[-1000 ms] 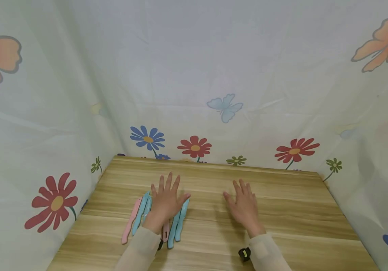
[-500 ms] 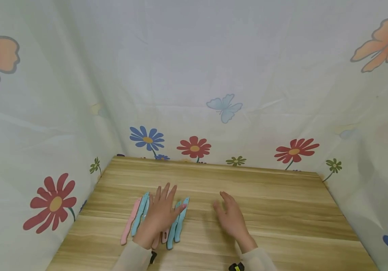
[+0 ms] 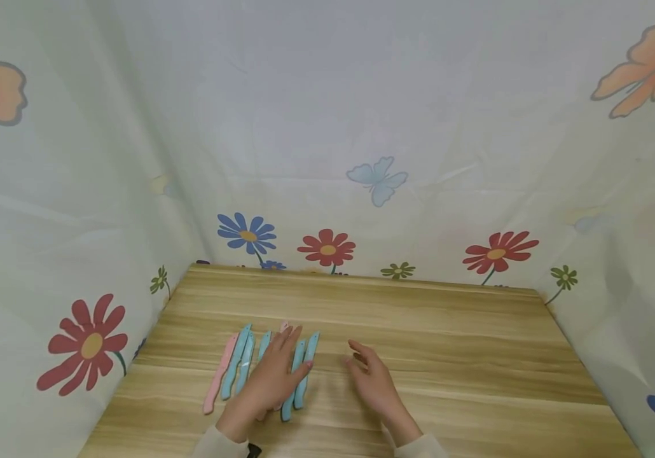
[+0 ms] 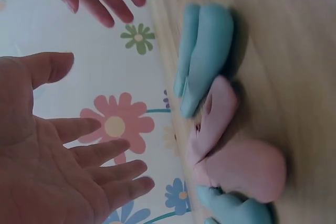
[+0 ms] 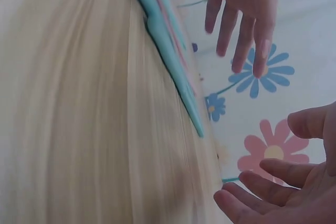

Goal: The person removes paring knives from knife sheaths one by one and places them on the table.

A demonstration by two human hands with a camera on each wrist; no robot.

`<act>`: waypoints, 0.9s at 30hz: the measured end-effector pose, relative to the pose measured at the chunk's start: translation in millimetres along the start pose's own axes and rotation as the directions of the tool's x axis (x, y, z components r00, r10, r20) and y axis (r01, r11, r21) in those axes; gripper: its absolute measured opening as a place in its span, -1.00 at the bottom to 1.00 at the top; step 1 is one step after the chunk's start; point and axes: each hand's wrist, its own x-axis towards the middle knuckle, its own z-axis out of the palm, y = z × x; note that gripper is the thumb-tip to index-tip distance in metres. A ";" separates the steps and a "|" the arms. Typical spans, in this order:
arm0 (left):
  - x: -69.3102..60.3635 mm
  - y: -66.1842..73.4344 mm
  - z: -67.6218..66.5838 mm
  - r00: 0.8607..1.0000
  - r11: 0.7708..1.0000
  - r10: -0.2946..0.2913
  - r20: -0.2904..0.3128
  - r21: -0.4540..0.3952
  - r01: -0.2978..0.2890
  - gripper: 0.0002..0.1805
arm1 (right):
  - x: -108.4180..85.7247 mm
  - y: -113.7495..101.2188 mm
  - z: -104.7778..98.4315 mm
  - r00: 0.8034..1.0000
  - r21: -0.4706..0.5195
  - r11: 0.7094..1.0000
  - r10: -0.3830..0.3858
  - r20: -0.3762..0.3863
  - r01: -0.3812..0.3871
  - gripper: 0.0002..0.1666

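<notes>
Several slim, knife-shaped plastic things lie side by side on the wooden table, some pink [image 3: 220, 375] and some light blue [image 3: 306, 371]. My left hand [image 3: 272, 375] is over the right part of this row and hides some of them. Its fingers are spread and hold nothing; the left wrist view shows it raised above the thick handle ends, pink [image 4: 244, 169] and light blue [image 4: 212, 43]. To the right of the row, my right hand [image 3: 374, 381] hovers above bare wood, its fingers loosely bent and holding nothing. A light blue piece [image 5: 167, 51] is nearest to it.
The wooden table [image 3: 448, 337] reaches back to a pale cloth wall [image 3: 304, 127] printed with flowers and butterflies. Cloth also hangs along the left and right sides.
Both hands have drawn back toward the person. The right hand has also moved left and its fingers have bent a little. More of the row's left part shows; the pieces stay in place.
</notes>
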 end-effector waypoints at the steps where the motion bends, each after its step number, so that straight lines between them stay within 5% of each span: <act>1: -1.6 0.5 0.4 1.000 1.000 0.003 0.000 -0.024 -0.003 -0.18 | -0.6 -0.9 1.6 1.000 0.015 1.000 -0.001 0.007 0.001 -0.39; 9: -9.7 -2.1 5.6 0.998 0.984 -0.024 0.050 -0.178 0.032 -0.22 | -4.6 -7.6 10.6 0.996 0.173 0.984 0.038 0.077 -0.051 -0.38; 17: -19.7 -0.4 8.8 0.990 0.963 -0.044 0.131 -0.259 0.077 -0.21 | -7.2 -4.7 24.7 0.981 0.354 0.925 0.077 0.181 -0.138 -0.34; 27: -21.5 4.1 13.0 0.980 0.971 -0.068 0.189 -0.211 0.108 -0.19 | -13.3 -6.2 35.5 0.965 0.395 0.903 0.070 0.253 -0.169 -0.35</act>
